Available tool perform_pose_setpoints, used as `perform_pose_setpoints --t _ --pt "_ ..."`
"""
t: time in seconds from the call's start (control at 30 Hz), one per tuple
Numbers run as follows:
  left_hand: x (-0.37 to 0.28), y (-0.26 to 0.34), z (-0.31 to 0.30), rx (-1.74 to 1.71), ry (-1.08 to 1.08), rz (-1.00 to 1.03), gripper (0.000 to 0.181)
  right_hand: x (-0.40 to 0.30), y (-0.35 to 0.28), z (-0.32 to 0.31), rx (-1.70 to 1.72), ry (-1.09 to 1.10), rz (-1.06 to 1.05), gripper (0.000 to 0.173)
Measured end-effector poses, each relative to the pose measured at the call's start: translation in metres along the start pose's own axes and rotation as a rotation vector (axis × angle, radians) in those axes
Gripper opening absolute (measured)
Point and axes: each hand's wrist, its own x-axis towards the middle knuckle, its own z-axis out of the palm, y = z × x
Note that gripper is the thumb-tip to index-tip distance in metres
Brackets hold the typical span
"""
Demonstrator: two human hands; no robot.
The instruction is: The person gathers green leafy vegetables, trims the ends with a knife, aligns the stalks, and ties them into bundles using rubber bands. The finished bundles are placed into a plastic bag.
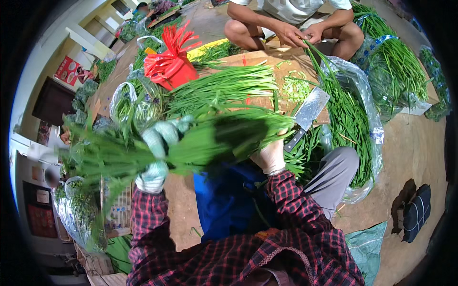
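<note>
My left hand [153, 175], in a green-and-white knitted glove, grips a large bunch of garlic chives [196, 146] around its leafy part. Long leaves trail off to the left, blurred by motion. At the pale stem ends, my right hand [272, 157] in a white glove holds the bunch, its fingers partly hidden by the stems. A cleaver [312, 106] lies just beyond that hand, its blade on the wooden board [247, 57] and its black handle over the edge. More chives [225, 84] lie across the board, stems to the right, beside chopped stem ends [296, 87].
A red bucket [175, 71] holds red plastic ties [175, 39]. Opposite, a squatting person [290, 21] handles chives over an open plastic bag [372, 121] of greens. Bagged greens [397, 71] stand at right. A plastic crate [120, 207] sits at left, a dark tied bundle [417, 212] at right.
</note>
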Motion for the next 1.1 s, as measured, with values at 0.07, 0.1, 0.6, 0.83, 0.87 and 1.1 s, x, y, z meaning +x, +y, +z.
perform_pose_setpoints --t 0.07,0.1,0.6,0.83,0.87,1.1 --pt "-0.035 0.016 0.006 0.245 -0.200 -0.256 0.025 0.003 0.014 -0.068 -0.110 0.199 -0.125 0.083" --pt "-0.057 0.018 0.005 0.364 -0.313 -0.362 0.026 0.001 0.018 -0.099 -0.184 0.308 -0.177 0.078" --pt "-0.121 -0.024 0.035 0.129 -0.385 -0.819 0.027 -0.007 0.021 -0.028 -0.043 0.278 0.026 0.077" --pt "-0.136 -0.092 -0.004 0.356 1.299 -0.322 0.040 -0.005 0.030 -0.019 -0.042 0.241 0.094 0.076" --pt "-0.181 -0.134 -0.032 0.455 1.251 -0.359 0.044 -0.006 0.031 -0.016 -0.054 0.231 0.101 0.076" --pt "-0.117 -0.161 0.024 0.687 1.011 -0.376 0.063 -0.009 0.013 -0.012 -0.072 0.225 0.098 0.076"
